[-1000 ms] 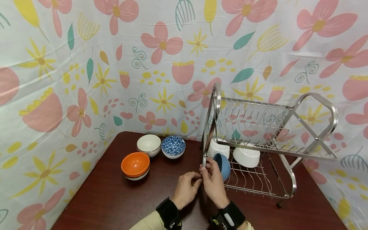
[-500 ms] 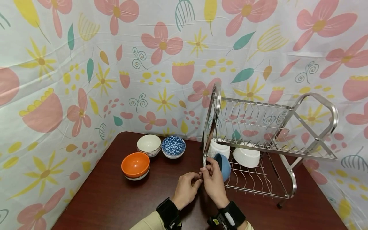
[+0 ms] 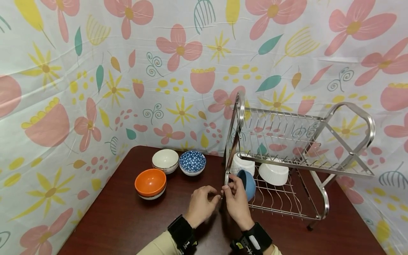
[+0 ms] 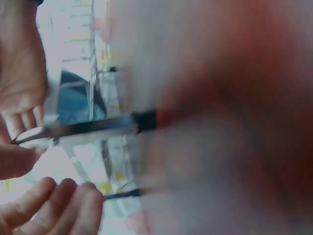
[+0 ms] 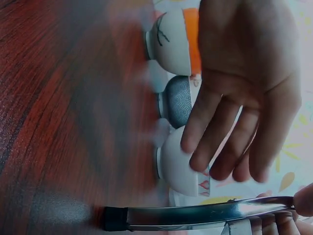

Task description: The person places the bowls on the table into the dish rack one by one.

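"One hand gripping?"
"Right hand (image 3: 237, 207) pinches the two-tier silver metal rack (image 3: 296, 164) on the dark-red table (image 3: 108, 226); left hand (image 3: 201, 206), loosely curved, holds nothing."
"Handling?"
"Likely stiff, light but slippery; grasp both side frames (image 3: 370, 128)."

The bowl (image 3: 149, 182) at the lower left of the frame glows orange, with white beneath. Near it stand a cream-white bowl (image 3: 164, 158) and a white bowl (image 3: 192, 161) latticed in blue. Toward the right I see a blue bowl (image 3: 250, 186) and two white bowls (image 3: 273, 173) in the silvery rack (image 3: 369, 125). The surface (image 3: 124, 223) is dark reddish brown; the cloth (image 3: 188, 14) is white, flowered in pink, yellow and teal.
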The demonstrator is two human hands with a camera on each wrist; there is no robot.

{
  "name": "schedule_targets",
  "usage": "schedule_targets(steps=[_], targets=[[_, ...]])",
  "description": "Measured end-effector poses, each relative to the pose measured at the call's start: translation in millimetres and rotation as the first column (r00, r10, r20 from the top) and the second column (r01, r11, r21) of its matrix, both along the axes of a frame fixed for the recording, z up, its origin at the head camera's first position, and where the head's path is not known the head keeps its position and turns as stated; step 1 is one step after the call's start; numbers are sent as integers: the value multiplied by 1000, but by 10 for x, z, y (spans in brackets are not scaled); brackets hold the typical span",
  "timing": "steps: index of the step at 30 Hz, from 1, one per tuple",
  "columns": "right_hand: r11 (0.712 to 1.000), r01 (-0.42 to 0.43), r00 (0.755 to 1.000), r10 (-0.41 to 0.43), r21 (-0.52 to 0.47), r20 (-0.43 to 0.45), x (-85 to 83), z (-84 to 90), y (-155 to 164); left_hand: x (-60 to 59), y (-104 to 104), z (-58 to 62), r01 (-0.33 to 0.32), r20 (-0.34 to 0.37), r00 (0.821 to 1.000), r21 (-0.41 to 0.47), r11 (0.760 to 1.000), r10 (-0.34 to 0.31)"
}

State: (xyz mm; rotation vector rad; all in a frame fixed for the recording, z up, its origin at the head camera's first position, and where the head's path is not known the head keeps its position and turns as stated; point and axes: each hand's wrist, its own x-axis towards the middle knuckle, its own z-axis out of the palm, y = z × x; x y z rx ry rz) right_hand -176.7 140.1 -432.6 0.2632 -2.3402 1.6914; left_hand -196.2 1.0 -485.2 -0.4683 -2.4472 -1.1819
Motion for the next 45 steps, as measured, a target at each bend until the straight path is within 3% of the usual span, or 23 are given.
schedule_targets(steps=[9, 15, 26, 31, 38, 45], targets=[[1000, -5, 1000, 5, -7, 11, 0, -4, 5, -9, -267, 150, -103, -4, 995, -160, 982, 104], [1000, -8, 1000, 8, -19, 10, 4, -1, 1, -55, -494, 185, -137, -30, 991, -182, 974, 133], [999, -14, 1000, 15, -36, 21, -3, -3, 6, -66, -935, 361, -224, -77, 974, -244, 943, 212], [999, -15, 1000, 16, -40, 22, -5, -5, 2, -84, -1120, 375, -272, -88, 962, -268, 924, 258], [999, -11, 1000, 12, -50, 24, 0, -5, -8, -93, -1385, 361, -353, -172, 933, -282, 892, 315], [999, -8, 1000, 9, -43, 20, 11, -1, -12, -97, -1627, 324, -401, -175, 915, -302, 865, 364]])
